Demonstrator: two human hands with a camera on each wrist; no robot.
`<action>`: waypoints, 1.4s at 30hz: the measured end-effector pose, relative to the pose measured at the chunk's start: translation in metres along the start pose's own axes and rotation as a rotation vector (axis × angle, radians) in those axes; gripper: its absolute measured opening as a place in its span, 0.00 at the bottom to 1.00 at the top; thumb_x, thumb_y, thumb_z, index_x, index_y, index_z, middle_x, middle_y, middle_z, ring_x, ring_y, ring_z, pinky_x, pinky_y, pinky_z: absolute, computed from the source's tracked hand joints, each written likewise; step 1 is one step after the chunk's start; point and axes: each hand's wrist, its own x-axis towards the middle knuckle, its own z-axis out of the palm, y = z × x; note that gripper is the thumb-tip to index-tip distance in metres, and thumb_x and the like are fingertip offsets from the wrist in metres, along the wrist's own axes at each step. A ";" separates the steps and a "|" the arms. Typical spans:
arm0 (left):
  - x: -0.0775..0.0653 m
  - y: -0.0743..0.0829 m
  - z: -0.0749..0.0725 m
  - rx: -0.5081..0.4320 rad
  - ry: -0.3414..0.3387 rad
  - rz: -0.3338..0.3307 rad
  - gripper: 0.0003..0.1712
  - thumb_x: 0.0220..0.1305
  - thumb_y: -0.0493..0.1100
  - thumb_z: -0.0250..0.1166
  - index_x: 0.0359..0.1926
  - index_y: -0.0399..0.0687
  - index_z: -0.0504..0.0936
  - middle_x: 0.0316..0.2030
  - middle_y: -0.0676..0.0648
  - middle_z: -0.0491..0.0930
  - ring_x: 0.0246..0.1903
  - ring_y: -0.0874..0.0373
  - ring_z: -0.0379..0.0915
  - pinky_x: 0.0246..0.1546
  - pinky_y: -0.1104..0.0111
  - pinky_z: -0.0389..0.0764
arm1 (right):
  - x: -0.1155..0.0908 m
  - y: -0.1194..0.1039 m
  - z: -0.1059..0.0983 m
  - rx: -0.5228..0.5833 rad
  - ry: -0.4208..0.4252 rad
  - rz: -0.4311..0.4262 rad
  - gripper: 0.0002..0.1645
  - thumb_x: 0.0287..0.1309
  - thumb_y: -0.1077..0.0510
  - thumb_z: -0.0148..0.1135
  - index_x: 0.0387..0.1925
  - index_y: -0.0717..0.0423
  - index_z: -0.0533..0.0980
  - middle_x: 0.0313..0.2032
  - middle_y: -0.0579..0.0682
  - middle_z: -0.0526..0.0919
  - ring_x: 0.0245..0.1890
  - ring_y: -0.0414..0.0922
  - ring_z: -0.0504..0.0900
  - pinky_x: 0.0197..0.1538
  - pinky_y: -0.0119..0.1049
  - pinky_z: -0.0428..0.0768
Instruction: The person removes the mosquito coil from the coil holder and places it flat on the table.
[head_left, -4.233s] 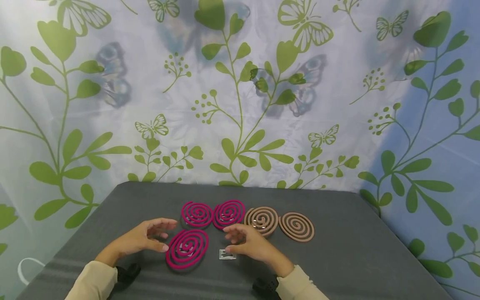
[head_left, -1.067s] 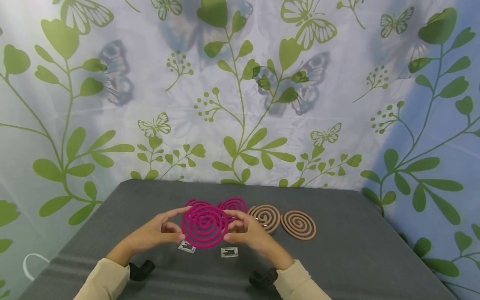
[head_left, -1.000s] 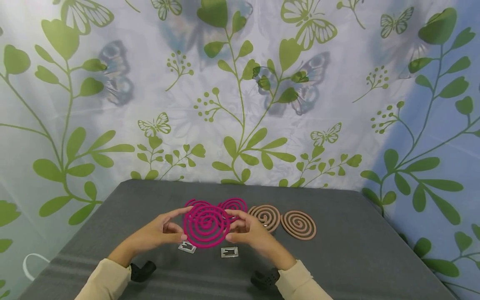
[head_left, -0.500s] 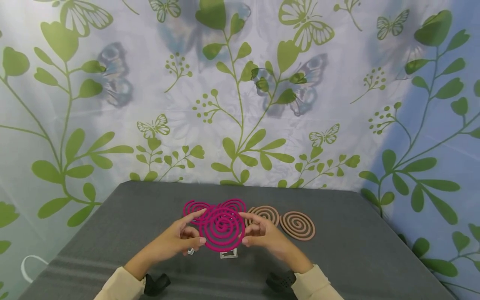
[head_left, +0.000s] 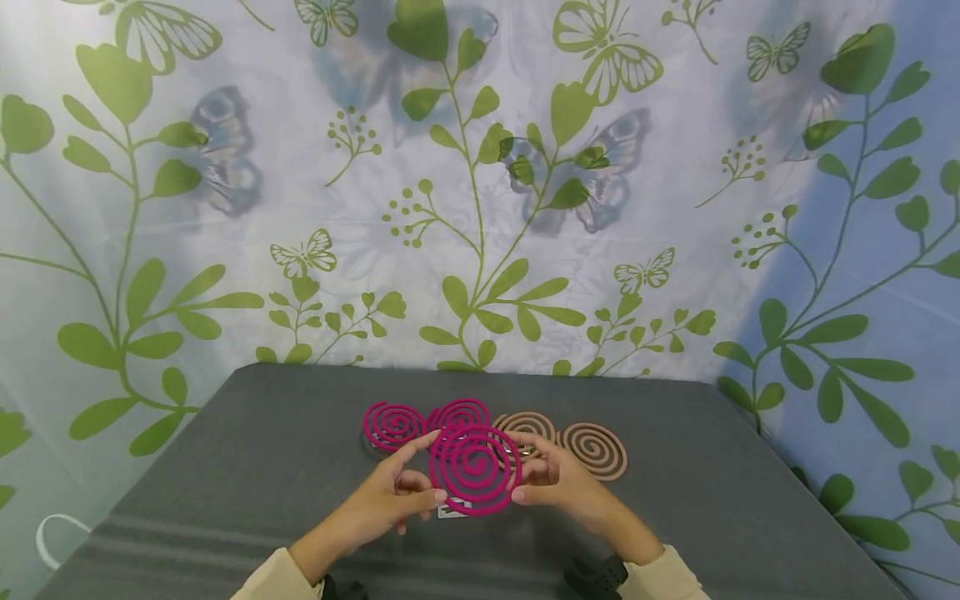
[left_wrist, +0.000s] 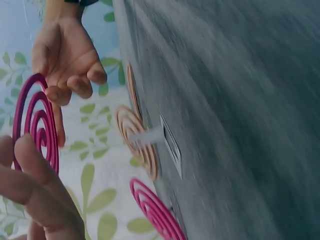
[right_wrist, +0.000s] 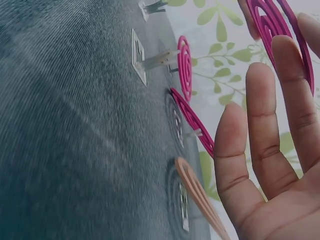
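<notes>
Coil point(head_left: 477, 466) is hanging between left hand point(head_left: 388, 500) and right hand point(head_left: 567, 492), both half-curled, pinching opposite edges, probably for balance

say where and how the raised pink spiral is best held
Pinch the pink spiral by opposite edges of its outermost turn, left hand from the left, right hand from the right. It is raised clear of the table, so both edges are reachable; gaps between its thin turns suggest a one-sided grip might flex it.
</notes>
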 end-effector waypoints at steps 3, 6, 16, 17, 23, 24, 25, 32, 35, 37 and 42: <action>0.004 0.000 0.010 -0.009 0.014 -0.017 0.50 0.77 0.41 0.69 0.87 0.41 0.49 0.33 0.50 0.83 0.30 0.59 0.80 0.22 0.72 0.74 | -0.009 -0.003 -0.005 -0.003 0.011 0.010 0.50 0.69 0.69 0.70 0.81 0.74 0.52 0.41 0.43 0.91 0.45 0.41 0.89 0.50 0.35 0.86; 0.008 -0.001 0.020 -0.020 0.024 -0.038 0.50 0.77 0.41 0.69 0.87 0.42 0.49 0.33 0.51 0.83 0.30 0.58 0.79 0.21 0.72 0.73 | -0.017 -0.005 -0.010 0.004 0.004 0.011 0.49 0.69 0.69 0.70 0.81 0.73 0.52 0.42 0.44 0.91 0.45 0.41 0.89 0.50 0.36 0.86; 0.023 -0.002 0.050 -0.030 0.035 -0.034 0.49 0.75 0.39 0.69 0.86 0.41 0.52 0.31 0.52 0.82 0.29 0.58 0.77 0.19 0.73 0.72 | -0.038 -0.006 -0.032 -0.010 -0.012 0.021 0.46 0.70 0.70 0.67 0.81 0.72 0.54 0.41 0.44 0.91 0.43 0.40 0.89 0.48 0.36 0.86; 0.025 -0.002 0.053 -0.034 0.036 -0.032 0.49 0.75 0.39 0.69 0.86 0.41 0.52 0.31 0.53 0.82 0.29 0.58 0.77 0.19 0.74 0.72 | -0.040 -0.006 -0.034 -0.014 -0.009 0.023 0.47 0.70 0.70 0.67 0.81 0.72 0.53 0.40 0.44 0.90 0.42 0.40 0.89 0.48 0.36 0.86; 0.038 -0.002 0.070 -0.057 0.046 -0.038 0.50 0.74 0.38 0.69 0.87 0.44 0.51 0.31 0.53 0.82 0.28 0.60 0.77 0.19 0.74 0.72 | -0.049 -0.006 -0.050 -0.011 -0.014 0.014 0.46 0.70 0.72 0.66 0.82 0.70 0.54 0.43 0.46 0.90 0.43 0.40 0.89 0.50 0.38 0.87; 0.040 -0.002 0.073 -0.059 0.049 -0.038 0.50 0.74 0.38 0.69 0.87 0.44 0.51 0.31 0.53 0.82 0.28 0.60 0.77 0.19 0.74 0.72 | -0.051 -0.007 -0.053 -0.008 -0.017 0.011 0.45 0.71 0.72 0.65 0.82 0.69 0.55 0.44 0.46 0.91 0.44 0.40 0.89 0.50 0.38 0.87; 0.042 -0.002 0.077 -0.064 0.053 -0.040 0.51 0.73 0.38 0.69 0.87 0.45 0.50 0.31 0.52 0.82 0.28 0.60 0.76 0.19 0.74 0.72 | -0.052 -0.008 -0.056 -0.007 -0.021 0.008 0.44 0.71 0.72 0.65 0.82 0.67 0.57 0.44 0.47 0.91 0.45 0.41 0.89 0.51 0.39 0.87; 0.059 0.000 0.097 -0.114 0.063 -0.046 0.52 0.74 0.38 0.70 0.87 0.45 0.50 0.32 0.52 0.83 0.27 0.63 0.78 0.19 0.75 0.73 | -0.060 -0.022 -0.081 0.018 -0.070 0.015 0.41 0.76 0.71 0.60 0.83 0.58 0.59 0.57 0.56 0.88 0.56 0.49 0.89 0.57 0.44 0.86; 0.066 0.000 0.104 -0.131 0.075 -0.049 0.51 0.73 0.37 0.71 0.87 0.46 0.51 0.32 0.51 0.83 0.26 0.63 0.78 0.19 0.76 0.74 | -0.065 -0.023 -0.091 0.012 -0.075 0.005 0.41 0.76 0.72 0.58 0.84 0.58 0.58 0.59 0.57 0.87 0.58 0.49 0.88 0.59 0.44 0.86; 0.072 0.001 0.110 -0.144 0.080 -0.048 0.50 0.73 0.37 0.71 0.87 0.47 0.53 0.32 0.51 0.83 0.26 0.63 0.78 0.20 0.76 0.74 | -0.069 -0.023 -0.097 0.005 -0.070 -0.003 0.42 0.75 0.73 0.58 0.84 0.57 0.59 0.61 0.56 0.86 0.59 0.49 0.87 0.59 0.44 0.86; 0.085 0.001 0.124 -0.167 0.098 -0.042 0.49 0.74 0.36 0.70 0.87 0.48 0.53 0.32 0.51 0.82 0.27 0.63 0.79 0.20 0.76 0.75 | -0.077 -0.023 -0.109 0.002 -0.046 -0.011 0.45 0.72 0.74 0.60 0.83 0.47 0.62 0.66 0.54 0.84 0.59 0.50 0.88 0.59 0.44 0.86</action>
